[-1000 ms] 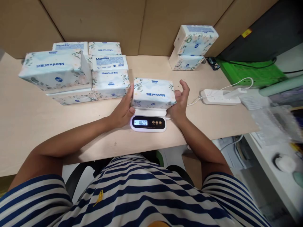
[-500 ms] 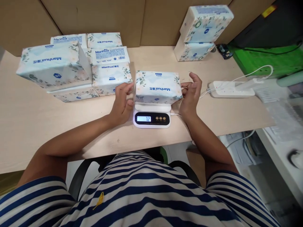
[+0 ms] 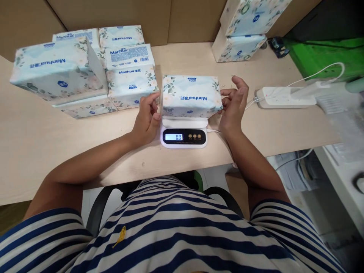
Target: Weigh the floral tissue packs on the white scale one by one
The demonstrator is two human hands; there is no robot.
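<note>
Pack (image 3: pixel 192 94) sits on scale (image 3: pixel 184 145), long side across, brand print upside down, display (image 3: pixel 174 137) at 0.0. Left hand (image 3: pixel 146 120) is just beside the pack's left end, fingers half curled, thumb apart, nothing clasped. Right hand (image 3: pixel 233 110) is at the right end, fingers bent and spread, also released. Light fingertip contact on either side: cannot tell.

Handling, judged by look: likely light for its bulk, soft, gives under a squeeze, surface probably thin film and a bit slippery. Not brittle, but a hard pinch would likely dent or crease it. Best hold is both short ends, palms flat, mild even pressure around mid-height; a one-handed corner pinch would likely let it sag or twist.

Hard to make out: pack's underside is hidden, and it covers most of the pan (image 3: pixel 184 123). Labels by the buttons (image 3: pixel 195 135) are too small to read. Some left fingers sit behind others. Right stack (image 3: pixel 253 22) is cut off by the top edge. Left stack (image 3: pixel 82 74) overlaps itself, rear ones only partly seen. Clutter (image 3: pixel 335 110) at far right is blurred
</note>
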